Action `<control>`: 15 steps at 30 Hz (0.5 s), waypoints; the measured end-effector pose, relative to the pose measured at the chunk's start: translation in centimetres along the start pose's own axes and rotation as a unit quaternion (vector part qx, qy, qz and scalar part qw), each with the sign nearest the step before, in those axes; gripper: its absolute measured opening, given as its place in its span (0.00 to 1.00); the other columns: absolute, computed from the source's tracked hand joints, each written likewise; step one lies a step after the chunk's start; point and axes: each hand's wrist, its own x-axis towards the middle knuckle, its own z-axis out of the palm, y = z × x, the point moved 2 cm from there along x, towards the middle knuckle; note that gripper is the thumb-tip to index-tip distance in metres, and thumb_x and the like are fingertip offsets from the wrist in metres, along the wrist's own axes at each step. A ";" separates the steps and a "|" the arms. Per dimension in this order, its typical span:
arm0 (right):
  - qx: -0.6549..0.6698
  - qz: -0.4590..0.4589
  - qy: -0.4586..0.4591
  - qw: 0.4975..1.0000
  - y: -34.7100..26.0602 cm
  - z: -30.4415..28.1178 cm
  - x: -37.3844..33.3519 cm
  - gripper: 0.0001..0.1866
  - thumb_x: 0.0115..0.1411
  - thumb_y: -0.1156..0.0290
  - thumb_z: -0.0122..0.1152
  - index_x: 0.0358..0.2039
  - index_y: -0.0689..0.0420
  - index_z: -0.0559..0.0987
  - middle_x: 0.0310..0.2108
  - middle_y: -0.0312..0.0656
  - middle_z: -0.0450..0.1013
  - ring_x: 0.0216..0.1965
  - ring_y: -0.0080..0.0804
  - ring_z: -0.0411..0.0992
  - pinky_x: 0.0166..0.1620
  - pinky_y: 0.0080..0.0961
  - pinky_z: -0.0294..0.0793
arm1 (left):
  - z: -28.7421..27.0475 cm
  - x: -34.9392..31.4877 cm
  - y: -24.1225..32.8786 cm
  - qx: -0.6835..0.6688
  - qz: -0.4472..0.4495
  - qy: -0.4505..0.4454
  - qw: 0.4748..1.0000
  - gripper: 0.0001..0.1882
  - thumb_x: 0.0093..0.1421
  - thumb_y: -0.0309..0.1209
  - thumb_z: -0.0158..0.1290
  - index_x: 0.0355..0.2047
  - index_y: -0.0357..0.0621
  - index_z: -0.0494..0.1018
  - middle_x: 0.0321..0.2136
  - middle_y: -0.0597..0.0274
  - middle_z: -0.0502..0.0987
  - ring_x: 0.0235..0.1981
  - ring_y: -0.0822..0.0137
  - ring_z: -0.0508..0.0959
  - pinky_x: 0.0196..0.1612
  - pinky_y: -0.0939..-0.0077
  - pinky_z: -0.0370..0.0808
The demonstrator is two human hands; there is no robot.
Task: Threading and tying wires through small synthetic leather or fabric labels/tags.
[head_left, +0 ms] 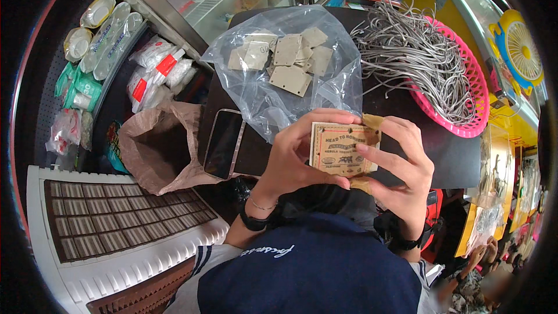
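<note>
Both hands hold a thick stack of tan rectangular label patches (340,146), upright and facing me, with dark print and small holes near the edges. My left hand (290,154) grips the stack from its left side, fingers along the top and thumb below. My right hand (407,166) closes on its right end; yellowish coverings wrap its thumb tip and one fingertip, while another finger rests on the printed face. Beyond the hands, a loose pile of pale grey-beige patches with holes (288,55) lies on a clear plastic bag (343,90).
On the dark table (459,166), a pink basket (474,70) overflows with grey cords (407,46) at the right. A phone (224,144) lies left, beside an open brown bag (154,148). A white slatted appliance (43,197) stands lower left; a yellow-blue fan (519,49) is far right.
</note>
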 end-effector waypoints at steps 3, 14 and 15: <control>-0.002 0.001 -0.006 1.000 0.1 0.0 -0.1 0.27 0.27 0.69 0.69 0.37 0.51 0.83 0.45 0.44 0.71 0.46 0.45 0.68 0.48 0.38 0.65 | -0.1 0.0 0.0 0.012 0.000 -0.004 1.000 0.39 0.35 0.24 0.70 0.51 0.36 0.67 0.52 0.56 0.67 0.52 0.66 0.70 0.53 0.73 0.72; -0.016 0.002 -0.030 0.999 -0.1 0.0 -0.1 0.28 0.28 0.70 0.68 0.39 0.49 0.82 0.46 0.44 0.70 0.47 0.46 0.67 0.49 0.39 0.64 | -0.2 0.1 -0.1 0.028 0.007 -0.005 1.000 0.38 0.36 0.25 0.71 0.50 0.38 0.68 0.51 0.56 0.67 0.51 0.68 0.70 0.52 0.74 0.73; -0.020 0.001 -0.032 0.999 -0.2 -0.1 -0.1 0.28 0.28 0.70 0.67 0.39 0.49 0.82 0.46 0.44 0.70 0.47 0.46 0.67 0.49 0.39 0.64 | -0.2 0.1 -0.1 0.030 0.007 -0.008 0.999 0.38 0.36 0.25 0.71 0.50 0.38 0.68 0.51 0.56 0.67 0.51 0.68 0.70 0.52 0.74 0.73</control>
